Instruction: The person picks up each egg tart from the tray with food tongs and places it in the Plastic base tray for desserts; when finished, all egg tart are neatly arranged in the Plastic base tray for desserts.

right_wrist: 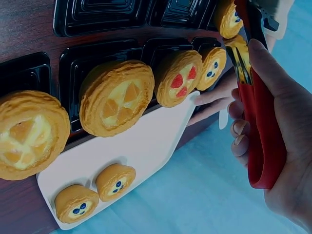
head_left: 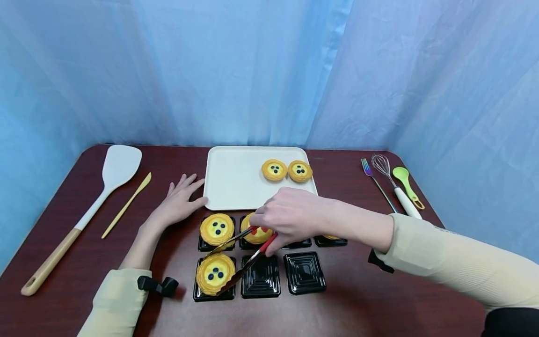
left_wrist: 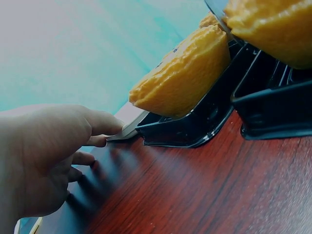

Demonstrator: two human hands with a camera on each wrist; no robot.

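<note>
Right hand [head_left: 290, 217] grips red-handled metal tongs [head_left: 244, 262], tips pinching the blueberry-topped yellow tart [head_left: 215, 273] in the front-left black plastic cup near the table's front edge, while left hand [head_left: 178, 203] lies flat, fingers spread, touching the white rectangular tray's [head_left: 236, 187] front-left corner.

The head view is bright and evenly lit, with a cool blue cast from the curtain [head_left: 269, 70] across the upper frame. Shadows are soft and short, falling toward the lower frame beneath the two forearms on the dark table [head_left: 358, 299]. Straight edges bow slightly near the corners, showing wide-lens distortion. Both wrist views are dimmer and teal-tinted. In the left wrist view the near tart [left_wrist: 187, 73] is soft and smeared; the upper left is washed out, and the lower left hand is blurred.
</note>
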